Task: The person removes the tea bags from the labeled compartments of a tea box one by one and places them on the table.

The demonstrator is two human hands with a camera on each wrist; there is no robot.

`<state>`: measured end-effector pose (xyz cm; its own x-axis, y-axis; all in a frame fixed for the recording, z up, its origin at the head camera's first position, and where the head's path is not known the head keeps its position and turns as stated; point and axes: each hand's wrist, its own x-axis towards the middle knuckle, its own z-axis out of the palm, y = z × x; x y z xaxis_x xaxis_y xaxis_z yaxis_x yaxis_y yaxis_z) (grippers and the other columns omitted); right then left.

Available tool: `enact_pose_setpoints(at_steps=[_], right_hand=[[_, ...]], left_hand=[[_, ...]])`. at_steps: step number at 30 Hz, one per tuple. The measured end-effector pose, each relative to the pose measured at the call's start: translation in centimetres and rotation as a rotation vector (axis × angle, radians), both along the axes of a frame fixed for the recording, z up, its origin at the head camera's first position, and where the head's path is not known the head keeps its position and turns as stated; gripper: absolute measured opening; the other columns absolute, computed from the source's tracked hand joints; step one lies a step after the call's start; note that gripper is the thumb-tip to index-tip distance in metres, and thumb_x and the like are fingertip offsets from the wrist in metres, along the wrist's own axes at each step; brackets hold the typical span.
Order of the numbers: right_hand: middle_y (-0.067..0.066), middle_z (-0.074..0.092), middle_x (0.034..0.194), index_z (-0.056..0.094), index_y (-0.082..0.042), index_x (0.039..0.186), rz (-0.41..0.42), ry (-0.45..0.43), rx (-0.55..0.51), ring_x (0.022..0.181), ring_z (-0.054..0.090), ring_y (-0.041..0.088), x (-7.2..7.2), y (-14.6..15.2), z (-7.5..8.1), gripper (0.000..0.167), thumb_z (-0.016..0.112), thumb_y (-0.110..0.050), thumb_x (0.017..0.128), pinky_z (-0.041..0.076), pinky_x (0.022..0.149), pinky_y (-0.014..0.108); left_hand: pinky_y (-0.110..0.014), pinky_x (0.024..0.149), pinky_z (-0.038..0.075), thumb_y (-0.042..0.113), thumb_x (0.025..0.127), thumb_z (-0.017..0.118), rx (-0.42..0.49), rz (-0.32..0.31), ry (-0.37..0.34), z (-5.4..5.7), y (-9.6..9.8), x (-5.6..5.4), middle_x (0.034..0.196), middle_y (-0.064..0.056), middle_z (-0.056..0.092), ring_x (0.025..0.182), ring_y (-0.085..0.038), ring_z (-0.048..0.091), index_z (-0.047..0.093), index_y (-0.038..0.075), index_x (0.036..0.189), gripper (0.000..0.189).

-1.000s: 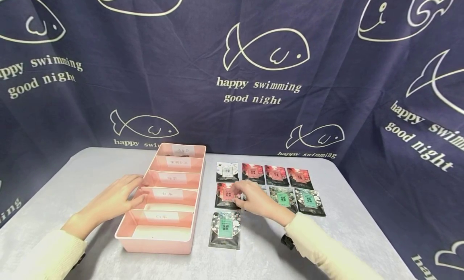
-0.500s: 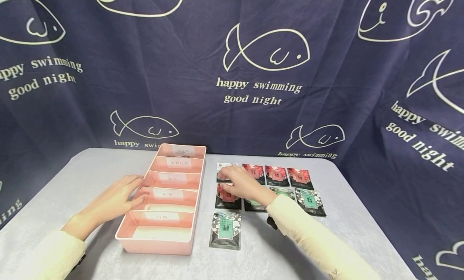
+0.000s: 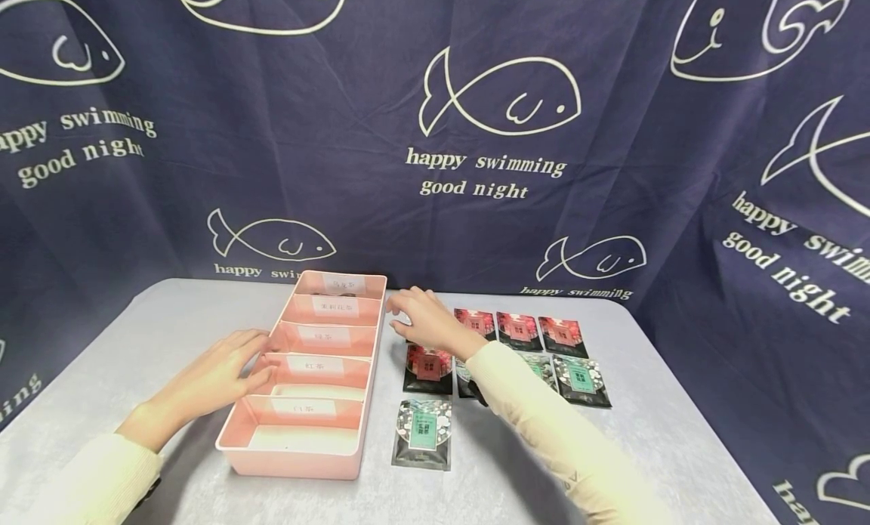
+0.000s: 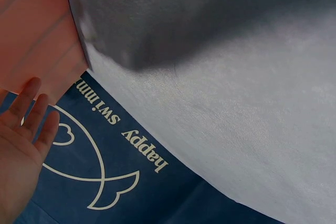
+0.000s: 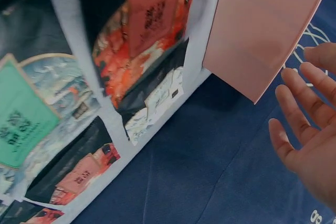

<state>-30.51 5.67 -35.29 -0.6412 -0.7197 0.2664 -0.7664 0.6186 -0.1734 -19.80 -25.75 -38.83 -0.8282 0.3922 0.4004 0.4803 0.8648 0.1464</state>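
Note:
A long pink box (image 3: 292,462) with several labelled compartments stands left of centre. Across its left rim lies my left hand (image 3: 220,374), thumb over the inside; the left wrist view shows its fingers (image 4: 37,111) straight by the pink wall. My right hand (image 3: 435,325) hovers beside the box's far right side, fingers loosely bent and holding nothing. Below it, mostly hidden in the head view, a white-and-black tea sachet (image 5: 157,100) lies flat. Nearer lie a red-and-black tea sachet (image 3: 428,370) and, closest to me, a green-labelled floral tea sachet (image 3: 423,434).
More red sachets (image 3: 519,331) line the back right, with green-labelled ones (image 3: 581,380) in front, partly behind my right sleeve (image 3: 544,427). The grey table (image 3: 183,313) ends at a dark blue fish-print curtain (image 3: 381,193).
My right hand has moved from the red sachet away from me and leftward, past the white sachet toward the box's far right side. The left hand and the box have stayed put.

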Motion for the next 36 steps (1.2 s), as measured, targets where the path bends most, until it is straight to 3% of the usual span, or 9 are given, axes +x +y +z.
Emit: enact_pose_setpoints(at_steps=[10,15,22,28,36], right_hand=[[0.002,0.063,0.101,0.060,-0.011,0.109,-0.005,0.007,0.000,0.091,0.051,0.019,-1.8,-2.3,0.7,0.025,0.060,-0.018,0.085,0.040,0.078,0.035],[0.001,0.061,0.098,0.059,-0.013,0.105,-0.015,0.009,0.009,0.090,0.049,0.018,-2.5,-3.1,0.6,0.021,0.059,-0.018,0.085,0.039,0.076,0.034],[0.000,0.059,0.101,0.057,-0.013,0.116,-0.037,-0.010,0.029,0.094,0.049,0.017,-3.0,-4.3,0.2,0.031,0.060,-0.021,0.086,0.039,0.081,0.034],[-0.002,0.059,0.102,0.059,-0.017,0.105,-0.057,0.021,0.038,0.098,0.050,0.016,-3.3,-5.5,-0.3,0.021,0.061,-0.022,0.084,0.040,0.084,0.032],[-0.004,0.059,0.104,0.058,-0.017,0.107,-0.095,0.038,0.055,0.098,0.050,0.015,-3.6,-6.7,-1.0,0.023,0.057,-0.019,0.084,0.041,0.081,0.031]], left_hand=[[-0.051,0.093,0.040,0.026,0.080,0.065,-0.001,0.010,-0.018,0.0,0.0,0.0,0.113,-0.021,0.058,0.107,-0.038,0.053,0.058,-0.002,0.108,0.041],[-0.051,0.092,0.041,0.026,0.079,0.065,0.001,0.008,-0.014,-0.1,0.0,0.0,0.112,-0.020,0.058,0.107,-0.038,0.053,0.058,-0.002,0.109,0.042],[-0.051,0.092,0.041,0.025,0.079,0.065,0.004,0.006,-0.013,0.0,0.0,0.1,0.112,-0.021,0.058,0.106,-0.038,0.053,0.057,-0.003,0.110,0.042],[-0.051,0.092,0.041,0.025,0.079,0.065,-0.001,0.005,-0.012,-0.1,0.0,0.1,0.112,-0.021,0.058,0.106,-0.038,0.053,0.057,-0.004,0.110,0.043],[-0.050,0.091,0.042,0.025,0.078,0.066,-0.003,0.000,0.002,0.0,0.0,0.0,0.110,-0.019,0.058,0.105,-0.037,0.054,0.058,-0.002,0.107,0.040]])
